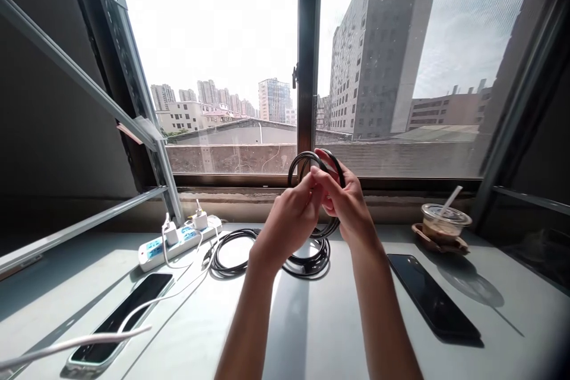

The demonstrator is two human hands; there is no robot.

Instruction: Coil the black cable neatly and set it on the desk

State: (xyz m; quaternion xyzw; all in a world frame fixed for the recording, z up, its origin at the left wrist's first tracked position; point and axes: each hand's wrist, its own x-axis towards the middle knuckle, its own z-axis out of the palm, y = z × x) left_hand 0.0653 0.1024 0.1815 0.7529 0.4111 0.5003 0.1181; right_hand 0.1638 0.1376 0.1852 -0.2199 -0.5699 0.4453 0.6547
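Both hands meet in the middle of the view, raised above the table, around a coiled black cable [307,155]. My left hand [291,219] is closed, its thumb and fingers pinching the coil from the left. From the right, my right hand [350,199] wraps its fingers round the same coil, with its thumb pressed close to the left one. Loops of the cable stand up above the fingers and hang below them. On the table behind lie two more black cable coils, a left one [218,273] and a right one [314,273], partly hidden by my left hand and forearm.
A white power strip [184,241] with plugged-in chargers and white cords lies back left. One phone [122,320] rests at the left, another phone [434,297] at the right. A lidded cup with a straw [445,219] stands on a brown holder [439,240] near the window.
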